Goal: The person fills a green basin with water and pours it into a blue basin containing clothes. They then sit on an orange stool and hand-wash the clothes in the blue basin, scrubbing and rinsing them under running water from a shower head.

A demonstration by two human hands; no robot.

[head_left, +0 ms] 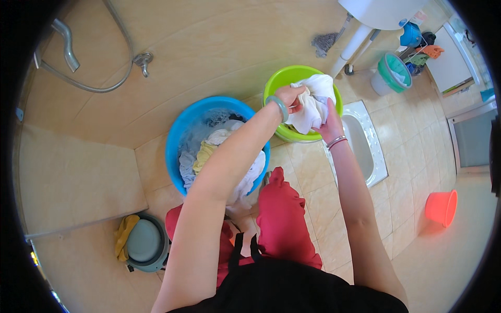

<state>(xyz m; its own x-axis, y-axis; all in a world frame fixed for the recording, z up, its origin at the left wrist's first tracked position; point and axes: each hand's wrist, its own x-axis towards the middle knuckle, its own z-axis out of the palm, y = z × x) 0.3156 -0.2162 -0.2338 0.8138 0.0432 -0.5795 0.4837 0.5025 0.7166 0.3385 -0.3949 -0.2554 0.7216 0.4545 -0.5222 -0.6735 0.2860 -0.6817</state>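
Note:
A bunched white cloth (319,93) is held between both hands over the lime-green basin (273,82). My left hand (288,99), with a pale green bangle on its wrist, pinches the cloth's left side. My right hand (332,127) grips its lower right edge, thumb upward; some of its fingers are hidden under the fabric. What lies inside the green basin is mostly covered by the cloth and hands. Left of it stands a blue tub (174,141) with water and heaped wet laundry (204,154) in white, pale blue and yellow. My left forearm passes over this tub.
A white squat toilet (369,143) is set in the floor right of the green basin. Farther right are a lined bin (379,81) and an orange-red bucket (441,207). Grey stacked basins (144,241) with a mustard cloth sit lower left. A shower hose (125,31) hangs on the wall.

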